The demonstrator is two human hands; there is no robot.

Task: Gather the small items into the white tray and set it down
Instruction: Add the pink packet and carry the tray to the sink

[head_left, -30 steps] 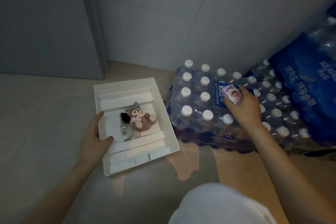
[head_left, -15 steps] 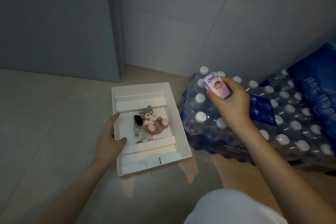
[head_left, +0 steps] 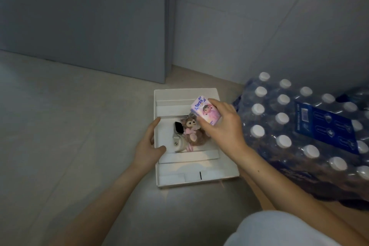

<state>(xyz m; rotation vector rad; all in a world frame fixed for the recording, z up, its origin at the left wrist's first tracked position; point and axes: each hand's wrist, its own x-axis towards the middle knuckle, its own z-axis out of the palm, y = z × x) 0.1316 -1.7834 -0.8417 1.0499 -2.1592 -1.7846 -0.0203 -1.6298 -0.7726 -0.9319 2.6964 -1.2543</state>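
Right hand holding small pink box over white tray on floor.
Left hand (head_left: 148, 144) is gripping white tray (head_left: 196, 177) at its left rim; smartwatch (head_left: 178, 136) and plush toy (head_left: 192, 133) are lying inside; right hand (head_left: 223, 126) is clasping pink box (head_left: 205, 113) above tray's far-right part; bottled water pack (head_left: 299, 136) is sitting just right.

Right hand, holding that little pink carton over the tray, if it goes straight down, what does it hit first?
Probably the plush toy lying in the white tray; the right hand and carton overlap it, though depth is unclear.

Right hand (head_left: 223, 128) holds pink carton (head_left: 205, 113) over white tray (head_left: 197, 180).
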